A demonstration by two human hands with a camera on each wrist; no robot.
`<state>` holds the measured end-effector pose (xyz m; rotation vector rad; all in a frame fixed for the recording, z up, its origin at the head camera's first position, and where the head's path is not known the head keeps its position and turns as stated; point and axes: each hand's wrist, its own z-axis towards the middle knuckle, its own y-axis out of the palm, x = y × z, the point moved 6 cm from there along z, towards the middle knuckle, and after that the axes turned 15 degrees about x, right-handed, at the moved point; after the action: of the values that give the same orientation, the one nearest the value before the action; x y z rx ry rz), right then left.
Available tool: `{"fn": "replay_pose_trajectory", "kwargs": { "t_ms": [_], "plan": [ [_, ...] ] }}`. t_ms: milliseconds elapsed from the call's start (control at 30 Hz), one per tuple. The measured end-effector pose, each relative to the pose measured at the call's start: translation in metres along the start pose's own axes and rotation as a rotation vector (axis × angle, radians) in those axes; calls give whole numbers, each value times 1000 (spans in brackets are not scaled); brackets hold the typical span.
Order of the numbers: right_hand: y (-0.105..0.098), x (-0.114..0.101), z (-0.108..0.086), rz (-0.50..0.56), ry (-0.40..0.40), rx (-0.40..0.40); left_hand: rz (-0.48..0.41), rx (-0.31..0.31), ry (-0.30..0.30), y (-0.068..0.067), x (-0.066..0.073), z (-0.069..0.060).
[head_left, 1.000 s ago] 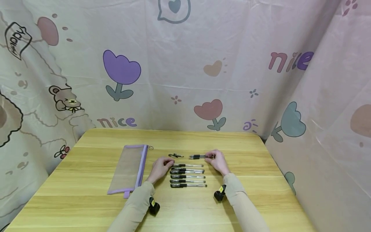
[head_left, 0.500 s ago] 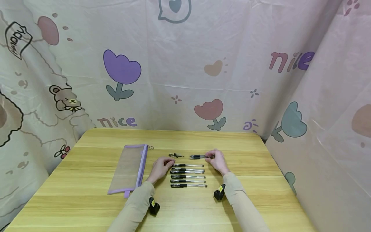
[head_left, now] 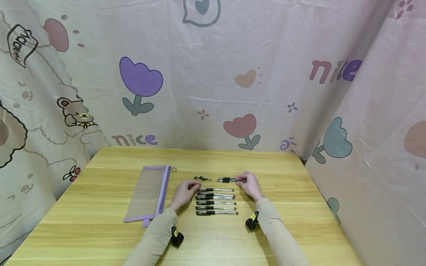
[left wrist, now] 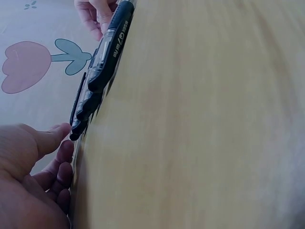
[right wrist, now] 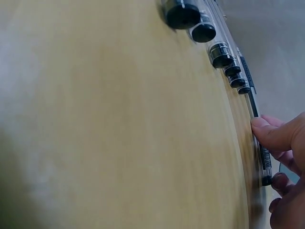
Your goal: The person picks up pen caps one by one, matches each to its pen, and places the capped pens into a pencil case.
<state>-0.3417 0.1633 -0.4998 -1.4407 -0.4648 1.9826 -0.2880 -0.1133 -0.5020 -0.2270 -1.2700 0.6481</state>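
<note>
A printed curtain (head_left: 199, 107) hangs behind the far edge of the bench (head_left: 273, 166). On the bench, toward its left edge, lies a flat mesh pouch (head_left: 141, 194) with purple trim, its zipped side facing the hands; in the head view the left sleeve (head_left: 156, 229) covers its near right corner. The left hand (head_left: 181, 194) rests between pouch and pens. Its thumb and forefinger stand narrowly apart at the cap end of the farthest pen in the row; whether they touch it cannot be told. The right hand (head_left: 250, 186), further toward the far edge, pinches a held pen (head_left: 227, 180) between thumb and fingers, tip pointing to the left edge; the head view leaves unclear whether one pen or two lie there. The row of six pens (head_left: 216, 203) lies between the two hands and reaches back toward the near edge, all roughly parallel to it, caps on the left, the second and third from the far side close together. Beyond the row, left of the held pen, lies a small dark slender thing (head_left: 202, 178), too small to make out.
</note>
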Motion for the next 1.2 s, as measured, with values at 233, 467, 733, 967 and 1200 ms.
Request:
{"fn": "replay_pose_trajectory", "kwargs": {
  "t_ms": [233,467,733,967,1200],
  "plan": [
    [1,2,0,-6,-13,-1,-1,1,-7,0,0,0],
    [1,2,-1,-12,-23,12,-5,-6,-16,1,-1,-1],
    [-1,2,-3,-20,-3,14,-12,12,-2,0,-1,1],
    [-5,-2,-8,6,-21,18,-62,70,-16,-3,-3,10],
    [-10,-5,-14,14,-1,17,68,51,40,-3,-1,15]
  ]
}}
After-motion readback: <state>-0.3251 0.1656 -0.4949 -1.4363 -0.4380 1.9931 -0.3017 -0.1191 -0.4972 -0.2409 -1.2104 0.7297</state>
